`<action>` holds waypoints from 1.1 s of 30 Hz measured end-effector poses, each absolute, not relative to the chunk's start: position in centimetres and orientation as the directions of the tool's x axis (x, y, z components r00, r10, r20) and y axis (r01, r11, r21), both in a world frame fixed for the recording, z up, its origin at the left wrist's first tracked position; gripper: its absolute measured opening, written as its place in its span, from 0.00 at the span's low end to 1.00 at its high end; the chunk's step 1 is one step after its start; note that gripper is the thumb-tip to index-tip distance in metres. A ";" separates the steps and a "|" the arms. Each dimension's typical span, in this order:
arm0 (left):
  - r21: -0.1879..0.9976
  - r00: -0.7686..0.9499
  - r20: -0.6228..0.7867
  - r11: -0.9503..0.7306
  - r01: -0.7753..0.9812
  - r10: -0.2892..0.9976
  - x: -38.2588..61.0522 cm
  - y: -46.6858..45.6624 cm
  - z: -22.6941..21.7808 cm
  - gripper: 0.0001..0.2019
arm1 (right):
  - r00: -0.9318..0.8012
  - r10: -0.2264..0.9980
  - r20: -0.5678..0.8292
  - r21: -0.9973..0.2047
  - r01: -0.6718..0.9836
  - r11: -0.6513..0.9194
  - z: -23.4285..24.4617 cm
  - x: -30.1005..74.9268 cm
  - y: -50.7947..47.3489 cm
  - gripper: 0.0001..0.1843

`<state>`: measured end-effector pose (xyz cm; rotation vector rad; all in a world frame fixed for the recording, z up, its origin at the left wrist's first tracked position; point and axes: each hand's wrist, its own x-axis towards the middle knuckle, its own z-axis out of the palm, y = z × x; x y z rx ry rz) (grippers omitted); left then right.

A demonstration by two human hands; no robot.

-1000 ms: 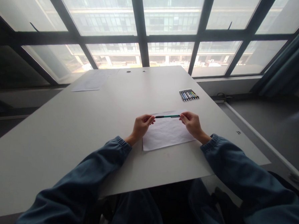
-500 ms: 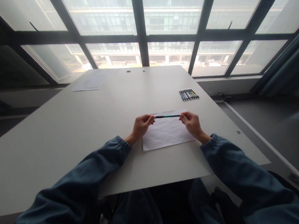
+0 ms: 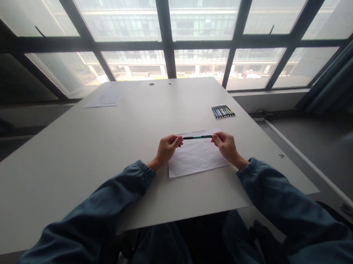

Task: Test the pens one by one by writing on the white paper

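A thin green and black pen (image 3: 197, 137) is held level above a white sheet of paper (image 3: 195, 156) on the grey table (image 3: 105, 144). My left hand (image 3: 166, 146) pinches the pen's left end with its fingers curled. My right hand (image 3: 226, 145) pinches the right end the same way. Both hands hover just over the sheet's far edge. Dark blue sleeves cover both of my arms.
A row of several pens (image 3: 223, 111) lies at the table's far right. Another sheet of paper (image 3: 107, 97) lies at the far left near the window. The table's right edge drops to a dark floor. Large window frames stand behind the table.
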<state>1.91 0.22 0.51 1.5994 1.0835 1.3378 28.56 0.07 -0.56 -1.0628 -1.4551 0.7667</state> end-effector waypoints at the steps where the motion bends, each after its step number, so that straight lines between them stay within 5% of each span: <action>1: 0.932 0.086 0.330 -0.339 0.130 0.940 1.9 0.2 0.5 0.18 | 0.027 0.919 0.394 -0.904 0.191 0.382 -0.6 28.6 0.1 0.19; 33: 0.930 0.095 0.315 -0.327 0.169 0.944 1.9 0.0 0.8 0.21 | 0.005 0.904 0.427 -0.873 0.261 0.411 0.1 28.3 -0.3 0.22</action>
